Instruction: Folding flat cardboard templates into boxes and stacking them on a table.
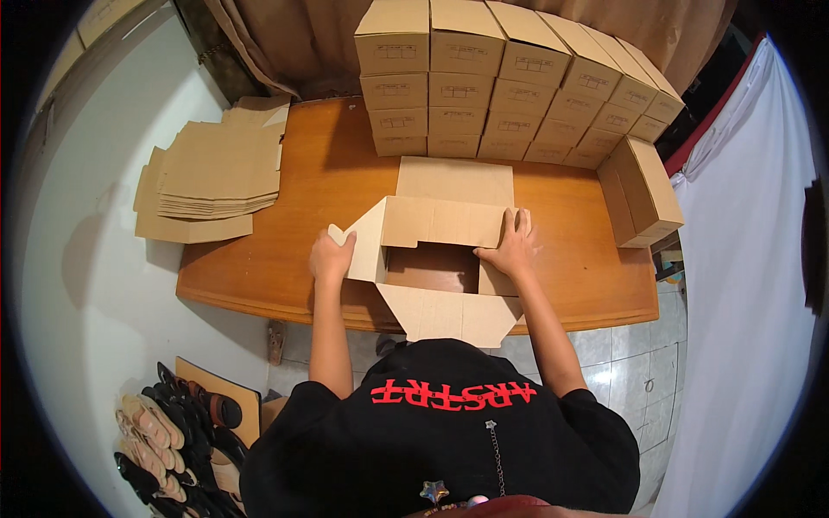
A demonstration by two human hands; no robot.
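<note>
Wooden table (285,250), orange-brown, curved front edge, set against a white wall on the person's left; tiled floor shows below it.

Left hand (332,257): pressed against the outer face of the left side flap of a half-formed cardboard box (432,259), fingers curled over the flap's edge. Right hand (511,246): laid flat, fingers spread, on the box's right side wall, pushing it in. Hands sit apart, one on each side of the box, both in contact, neither closed around it.

Box stands at the table's front centre, directly before the person. Back wall upright, rear lid flap lying flat on the table behind it, front flap hanging over the table edge toward the person. Table wood shows through the open middle.

Behind the box: wall of finished cardboard boxes (509,78), stacked in rows several high, along the table's far edge. One more finished box (643,190) stands on end at the right, near the stack.

Far left on the table: pile of flat, unfolded box blanks (211,177), well apart from the hands.

Floor, lower left: row of sandals and shoes (168,436) by the wall. Brown curtain (285,39) behind the table; white sheet (751,259) hanging at right.
</note>
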